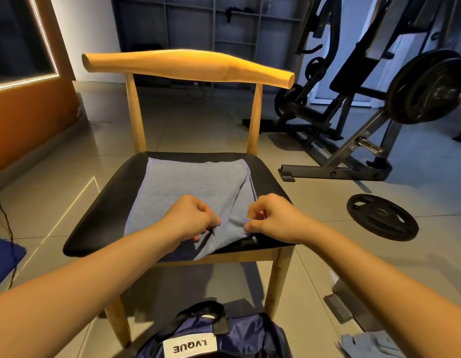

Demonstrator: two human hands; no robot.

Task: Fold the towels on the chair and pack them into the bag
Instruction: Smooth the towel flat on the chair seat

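Note:
A light blue towel (193,182) lies spread over the black seat of a wooden chair (95,213), its near edge bunched and hanging over the seat's front. My left hand (190,215) pinches the towel's near edge at the middle. My right hand (270,218) pinches the same edge just to the right, and a fold rises between the two hands. A navy bag (239,334) with black handles and a white label sits on the floor in front of the chair, at the bottom of the view. Another grey-blue towel (371,344) lies at the bottom right.
A black weight plate (382,217) lies on the tiled floor right of the chair. Behind it stands a weight machine (353,120) with loaded plates. A blue cushion (4,257) sits at the left edge. An orange wall panel (30,120) runs along the left.

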